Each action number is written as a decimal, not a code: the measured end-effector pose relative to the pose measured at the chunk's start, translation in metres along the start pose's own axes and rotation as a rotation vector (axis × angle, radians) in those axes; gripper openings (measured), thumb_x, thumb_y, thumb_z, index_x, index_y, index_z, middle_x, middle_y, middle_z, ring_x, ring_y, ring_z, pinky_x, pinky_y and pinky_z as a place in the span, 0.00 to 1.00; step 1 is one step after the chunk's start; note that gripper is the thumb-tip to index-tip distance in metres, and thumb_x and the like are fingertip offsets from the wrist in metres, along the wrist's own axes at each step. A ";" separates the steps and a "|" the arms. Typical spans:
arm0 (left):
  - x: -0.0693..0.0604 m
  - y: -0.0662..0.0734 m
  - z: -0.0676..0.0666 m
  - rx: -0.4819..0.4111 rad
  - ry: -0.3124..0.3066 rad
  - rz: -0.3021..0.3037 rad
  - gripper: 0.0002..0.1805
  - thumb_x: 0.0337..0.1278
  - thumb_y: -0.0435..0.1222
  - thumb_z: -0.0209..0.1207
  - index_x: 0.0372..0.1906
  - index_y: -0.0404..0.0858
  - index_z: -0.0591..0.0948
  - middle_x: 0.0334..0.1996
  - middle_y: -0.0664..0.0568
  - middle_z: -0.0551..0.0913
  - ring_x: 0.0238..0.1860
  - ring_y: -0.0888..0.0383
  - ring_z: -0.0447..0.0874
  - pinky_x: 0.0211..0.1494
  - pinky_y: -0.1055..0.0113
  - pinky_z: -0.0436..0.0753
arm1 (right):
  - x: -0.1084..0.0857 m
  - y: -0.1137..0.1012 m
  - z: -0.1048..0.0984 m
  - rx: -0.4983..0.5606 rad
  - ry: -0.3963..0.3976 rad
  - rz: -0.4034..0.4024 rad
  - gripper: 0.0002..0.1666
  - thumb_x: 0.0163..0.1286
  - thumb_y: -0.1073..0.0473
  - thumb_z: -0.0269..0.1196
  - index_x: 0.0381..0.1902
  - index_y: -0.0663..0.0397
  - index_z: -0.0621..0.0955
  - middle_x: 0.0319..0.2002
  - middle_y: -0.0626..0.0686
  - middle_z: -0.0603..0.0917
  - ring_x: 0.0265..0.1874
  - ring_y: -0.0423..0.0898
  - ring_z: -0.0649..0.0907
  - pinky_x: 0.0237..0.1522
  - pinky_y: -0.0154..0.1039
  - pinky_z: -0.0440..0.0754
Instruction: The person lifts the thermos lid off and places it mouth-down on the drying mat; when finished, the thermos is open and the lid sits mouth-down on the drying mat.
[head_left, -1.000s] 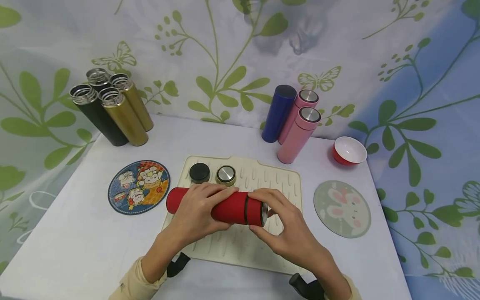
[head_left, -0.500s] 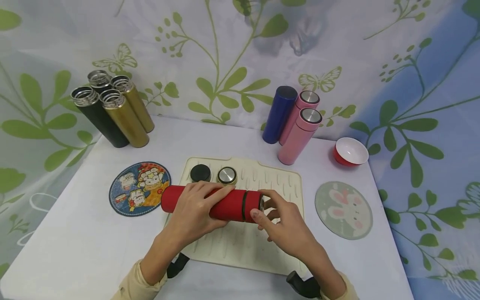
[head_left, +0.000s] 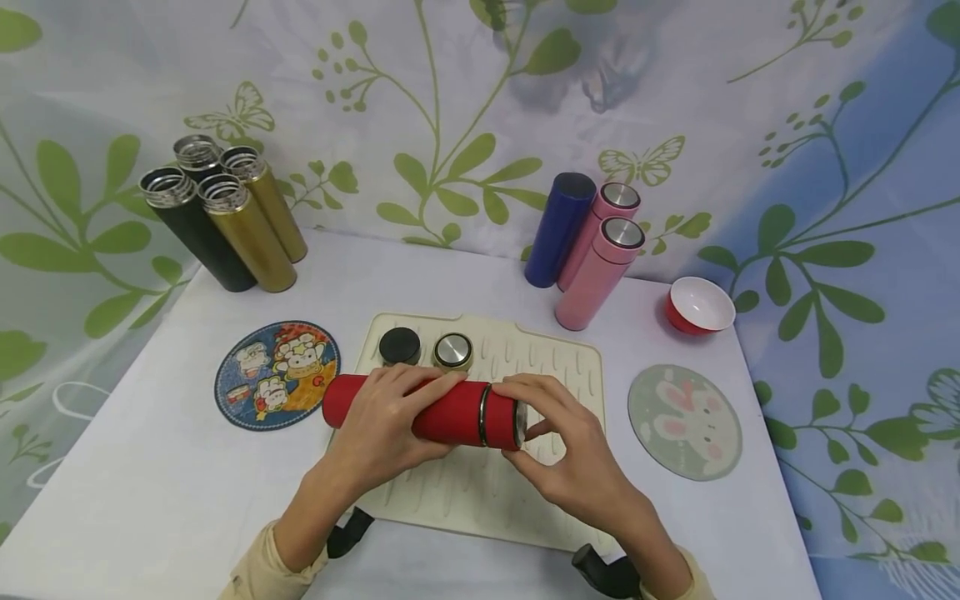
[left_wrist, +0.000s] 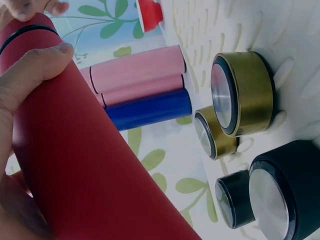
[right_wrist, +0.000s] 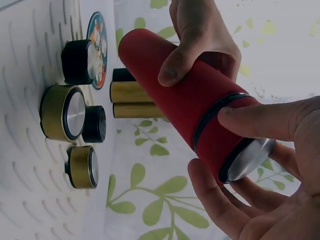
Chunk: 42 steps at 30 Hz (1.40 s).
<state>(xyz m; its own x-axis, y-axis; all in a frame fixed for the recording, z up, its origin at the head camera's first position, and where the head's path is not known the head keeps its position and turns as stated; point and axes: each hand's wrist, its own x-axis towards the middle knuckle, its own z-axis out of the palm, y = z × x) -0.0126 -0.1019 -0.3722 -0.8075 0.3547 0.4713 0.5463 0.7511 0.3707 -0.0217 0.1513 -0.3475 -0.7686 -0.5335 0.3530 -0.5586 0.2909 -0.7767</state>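
A red thermos (head_left: 450,414) lies nearly level above the cream ridged drying mat (head_left: 465,500), lid end to the right. My left hand (head_left: 382,421) grips its body, fingers over the top. My right hand (head_left: 581,458) pinches the red lid (head_left: 501,418), fingers above and thumb below; its steel end (right_wrist: 252,160) faces the palm. A dark ring (right_wrist: 215,117) marks where lid and body meet. Behind the thermos on the mat are a black lid (head_left: 400,343) and a gold lid (head_left: 453,350); the left wrist view shows another gold lid (left_wrist: 216,132) and dark lid (left_wrist: 234,200).
Lidless black (head_left: 198,229) and gold (head_left: 251,233) thermoses stand at back left. Blue (head_left: 561,229) and pink (head_left: 592,279) thermoses stand at back right, near a red bowl (head_left: 699,305). Round mats, blue (head_left: 277,375) and pale green (head_left: 685,422), flank the drying mat.
My right hand's fingers shifted off toward the lid's end, then came back over the lid. The ring at the lid now looks shinier. My left hand keeps its grip; the thermos moved slightly left.
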 end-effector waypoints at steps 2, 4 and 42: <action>0.000 0.000 -0.001 -0.004 0.001 0.001 0.46 0.26 0.46 0.84 0.63 0.48 0.81 0.51 0.51 0.84 0.54 0.52 0.79 0.54 0.48 0.78 | 0.000 -0.001 0.000 0.001 0.015 -0.016 0.46 0.48 0.76 0.75 0.66 0.47 0.77 0.61 0.50 0.76 0.58 0.47 0.76 0.36 0.40 0.86; 0.001 0.001 -0.002 -0.003 0.003 0.004 0.46 0.26 0.46 0.84 0.63 0.48 0.81 0.51 0.51 0.84 0.54 0.52 0.79 0.55 0.48 0.78 | 0.001 -0.002 0.001 -0.005 0.020 0.001 0.47 0.50 0.70 0.77 0.68 0.47 0.75 0.62 0.50 0.75 0.58 0.48 0.77 0.36 0.40 0.86; -0.007 -0.018 -0.031 -0.205 0.197 -0.062 0.49 0.26 0.36 0.84 0.65 0.45 0.77 0.57 0.53 0.81 0.58 0.54 0.76 0.51 0.48 0.82 | 0.019 0.084 0.012 -0.276 -0.006 0.217 0.48 0.57 0.57 0.76 0.74 0.46 0.69 0.50 0.53 0.76 0.40 0.44 0.77 0.38 0.41 0.80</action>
<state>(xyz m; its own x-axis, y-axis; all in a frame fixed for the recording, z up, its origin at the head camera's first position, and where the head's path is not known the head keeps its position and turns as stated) -0.0099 -0.1350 -0.3570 -0.7929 0.1818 0.5817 0.5470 0.6329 0.5479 -0.0797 0.1566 -0.4122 -0.8773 -0.4399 0.1917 -0.4464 0.6016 -0.6624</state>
